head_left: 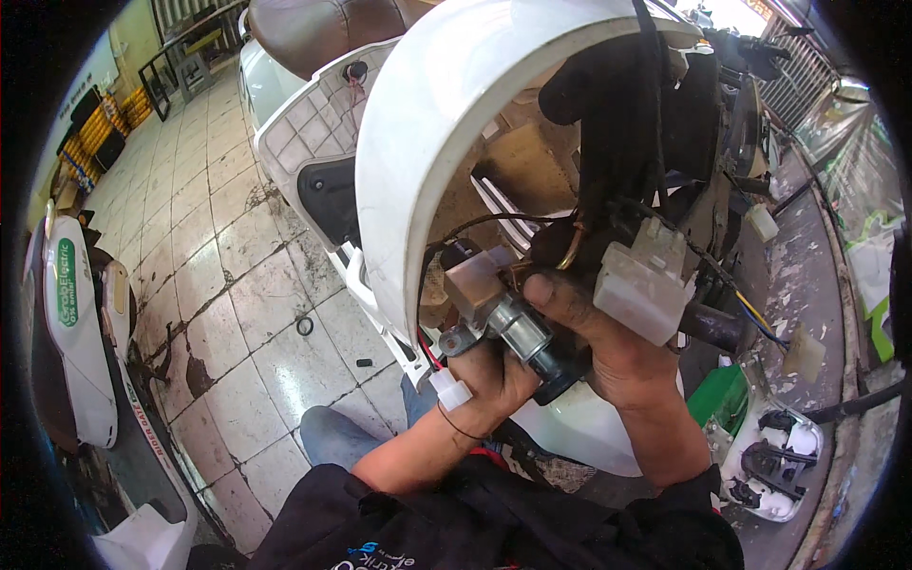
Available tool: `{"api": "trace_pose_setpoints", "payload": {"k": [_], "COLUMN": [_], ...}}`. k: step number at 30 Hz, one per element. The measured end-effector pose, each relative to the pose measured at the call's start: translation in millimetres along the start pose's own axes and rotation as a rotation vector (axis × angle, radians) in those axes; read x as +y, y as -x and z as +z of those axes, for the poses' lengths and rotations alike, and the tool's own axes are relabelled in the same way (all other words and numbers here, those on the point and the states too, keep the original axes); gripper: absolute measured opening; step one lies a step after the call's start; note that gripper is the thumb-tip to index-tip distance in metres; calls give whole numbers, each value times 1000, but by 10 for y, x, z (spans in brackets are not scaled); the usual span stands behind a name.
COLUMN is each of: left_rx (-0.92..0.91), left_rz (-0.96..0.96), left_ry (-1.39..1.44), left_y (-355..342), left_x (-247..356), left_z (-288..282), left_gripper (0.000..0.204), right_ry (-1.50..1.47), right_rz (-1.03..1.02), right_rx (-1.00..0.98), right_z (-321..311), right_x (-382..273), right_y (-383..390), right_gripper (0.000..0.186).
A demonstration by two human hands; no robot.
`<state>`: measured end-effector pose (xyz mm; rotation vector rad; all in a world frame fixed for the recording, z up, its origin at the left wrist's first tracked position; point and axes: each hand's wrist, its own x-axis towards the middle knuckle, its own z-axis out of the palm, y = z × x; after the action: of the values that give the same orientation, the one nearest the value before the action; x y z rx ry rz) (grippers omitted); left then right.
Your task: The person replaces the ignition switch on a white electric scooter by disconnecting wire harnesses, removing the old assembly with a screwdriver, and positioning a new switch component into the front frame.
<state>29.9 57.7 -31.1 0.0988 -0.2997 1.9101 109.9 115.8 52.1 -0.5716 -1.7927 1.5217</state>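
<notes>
Lock cylinder (518, 328) | axis slants upper-left to lower-right | left hand (494, 380) and right hand (608, 347) both grasp it

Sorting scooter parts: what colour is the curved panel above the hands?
White, clearest in the head view: curved panel.

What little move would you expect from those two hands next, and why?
Probably easing the metal lock cylinder toward the opening behind the white front panel. Both the left hand and right hand grip it there, its wires already trailing inside.
</notes>
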Motion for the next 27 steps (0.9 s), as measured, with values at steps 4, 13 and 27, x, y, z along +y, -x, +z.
{"api": "trace_pose_setpoints", "payload": {"k": [4,13,27], "left_rx": [17,68,213], "left_rz": [73,298,108], "left_ry": [-64,-450,-346], "left_y": [-40,-108,-36], "left_x": [24,-7,73], "left_z": [-1,-85,-387], "left_gripper": [50,38,52], "right_ry": [23,98,325], "right_rz": [-9,-34,-114], "right_rx": [-9,-28,-48], "right_z": [3,-21,-117], "right_x": [1,9,32], "right_y": [4,-18,-8], "right_gripper": [35,35,36]}}
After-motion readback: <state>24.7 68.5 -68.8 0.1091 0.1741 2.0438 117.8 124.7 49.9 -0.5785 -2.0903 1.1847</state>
